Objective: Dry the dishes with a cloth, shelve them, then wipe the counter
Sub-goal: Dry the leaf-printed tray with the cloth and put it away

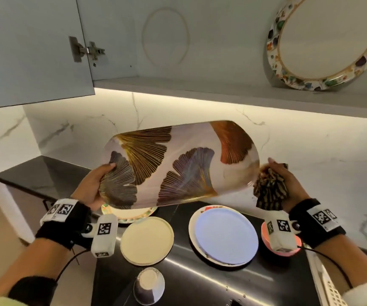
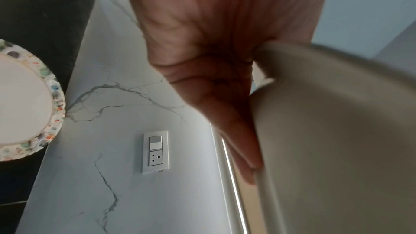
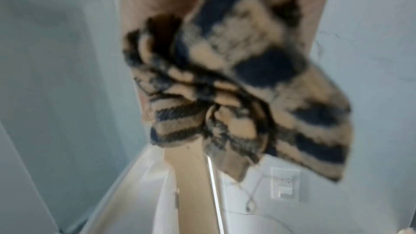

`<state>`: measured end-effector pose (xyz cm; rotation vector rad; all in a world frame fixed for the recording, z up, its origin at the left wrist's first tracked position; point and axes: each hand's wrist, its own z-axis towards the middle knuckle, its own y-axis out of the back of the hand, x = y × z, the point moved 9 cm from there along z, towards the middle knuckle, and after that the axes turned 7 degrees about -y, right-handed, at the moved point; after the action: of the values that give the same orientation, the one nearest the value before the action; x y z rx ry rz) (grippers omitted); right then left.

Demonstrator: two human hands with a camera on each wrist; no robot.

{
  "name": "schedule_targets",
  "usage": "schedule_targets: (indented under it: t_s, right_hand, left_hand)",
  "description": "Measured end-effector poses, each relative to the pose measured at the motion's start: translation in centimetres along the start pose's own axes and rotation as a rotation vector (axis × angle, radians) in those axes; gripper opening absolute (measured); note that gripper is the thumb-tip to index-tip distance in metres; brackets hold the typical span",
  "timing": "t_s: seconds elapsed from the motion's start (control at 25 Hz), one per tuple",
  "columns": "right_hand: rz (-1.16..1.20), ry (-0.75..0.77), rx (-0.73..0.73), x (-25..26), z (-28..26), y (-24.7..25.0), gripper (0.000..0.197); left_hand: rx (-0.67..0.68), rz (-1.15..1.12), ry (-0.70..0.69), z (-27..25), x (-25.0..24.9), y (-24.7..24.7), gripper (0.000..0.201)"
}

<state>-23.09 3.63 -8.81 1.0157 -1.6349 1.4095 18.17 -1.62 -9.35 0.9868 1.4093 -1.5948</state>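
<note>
Holding the oblong ginkgo-leaf platter (image 1: 178, 164) below the open cabinet shelf (image 1: 200, 87), left hand (image 1: 89, 188) clamping one end, right hand (image 1: 286, 184) pinching the bunched striped cloth (image 1: 268, 191) against the other, I'd lift level

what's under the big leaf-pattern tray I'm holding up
Below the leaf-pattern tray on the black counter: a floral-rimmed plate, partly covered by the tray. Nearer: cream plate, white plate.
</note>
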Motion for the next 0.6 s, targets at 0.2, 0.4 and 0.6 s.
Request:
schedule_targets:
  t_s: [0.2, 0.4, 0.6]
  right_hand:
    - [0.047, -0.039, -0.056, -0.4, -0.2, -0.7, 0.038]
    - [-0.197, 0.037, 0.112, 1.0, 0.1, -7.4, 0.067]
    - [-0.382, 0.086, 0.248, 2.6, 0.4, -14.0, 0.049]
  left_hand:
    - [-0.126, -0.247, -0.107, -1.3, -2.6, 1.5, 0.029]
    - [-0.113, -0.433, -0.255, 0.3, -8.6, -1.8, 0.041]
    - [-0.297, -0.418, -0.320, 6.0, -13.9, -1.8, 0.013]
